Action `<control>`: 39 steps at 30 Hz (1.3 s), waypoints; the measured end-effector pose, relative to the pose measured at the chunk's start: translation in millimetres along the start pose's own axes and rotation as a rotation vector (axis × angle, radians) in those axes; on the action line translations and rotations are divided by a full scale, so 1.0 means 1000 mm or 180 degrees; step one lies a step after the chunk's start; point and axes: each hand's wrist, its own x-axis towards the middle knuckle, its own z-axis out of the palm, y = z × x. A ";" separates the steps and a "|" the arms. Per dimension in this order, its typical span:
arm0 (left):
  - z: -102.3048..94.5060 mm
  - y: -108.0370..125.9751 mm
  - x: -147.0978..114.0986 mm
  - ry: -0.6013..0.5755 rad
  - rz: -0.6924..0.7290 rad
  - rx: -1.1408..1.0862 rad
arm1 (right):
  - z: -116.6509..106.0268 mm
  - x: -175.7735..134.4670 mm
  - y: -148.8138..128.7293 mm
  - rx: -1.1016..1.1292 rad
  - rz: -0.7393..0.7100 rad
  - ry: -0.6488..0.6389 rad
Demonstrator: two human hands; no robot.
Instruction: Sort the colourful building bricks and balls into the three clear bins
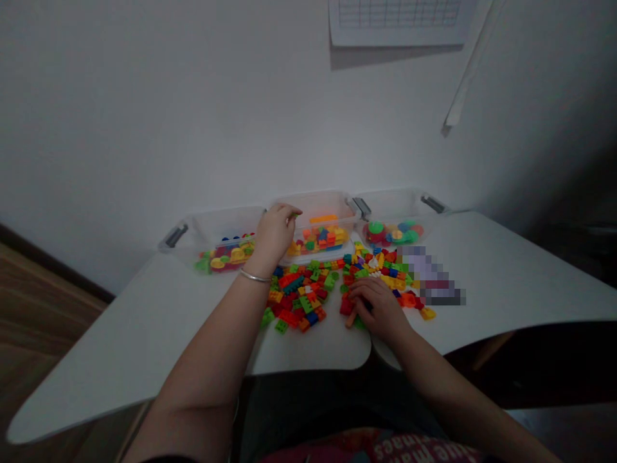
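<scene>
on the desk (318, 355), a narrow orange piece (351, 319) is being seen at the near edge of the right-side bricks (393, 281), just left of the nearer, right hand (383, 308); its long axis is slanting, near end leftward. the right hand is being held half-curled; its grip cannot be told. farther, by the middle box (328, 204), the left hand (276, 233) is being held narrow, contents unclear.

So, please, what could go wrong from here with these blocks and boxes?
The left hand is close to the middle box, so it might bump it. The right hand is at the loose blocks, not far from the front edge of the table; a quick sweep could push some off.
</scene>
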 end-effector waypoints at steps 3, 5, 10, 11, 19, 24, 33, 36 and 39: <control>0.011 -0.003 -0.002 -0.0352 -0.0114 0.0175 | 0.001 -0.001 0.001 -0.0002 0.0012 0.0003; 0.015 -0.001 -0.005 -0.0482 -0.0143 0.0389 | 0.002 -0.001 0.001 -0.0030 -0.0004 -0.0002; 0.012 0.007 -0.007 -0.0665 0.0005 0.1088 | 0.004 0.000 0.001 -0.0041 -0.0021 -0.0035; 0.012 0.008 -0.007 -0.0707 0.0014 0.1159 | 0.004 0.001 0.001 -0.0041 -0.0011 -0.0046; 0.014 0.007 -0.003 -0.0923 0.0043 0.1115 | 0.005 -0.001 0.002 -0.0037 0.0057 -0.0075; 0.008 -0.002 -0.005 -0.0972 -0.0025 0.0218 | 0.005 -0.001 0.003 -0.0064 0.0021 -0.0125; -0.014 -0.015 -0.037 -0.0063 0.0067 -0.0891 | 0.005 0.000 0.002 -0.0065 -0.0058 -0.0087; -0.018 0.001 -0.056 -0.0099 0.0055 0.0046 | 0.005 0.000 0.001 -0.0060 -0.0041 -0.0089; -0.018 0.019 -0.081 -0.0547 -0.0185 0.1092 | 0.006 -0.001 0.002 -0.0059 -0.0029 -0.0095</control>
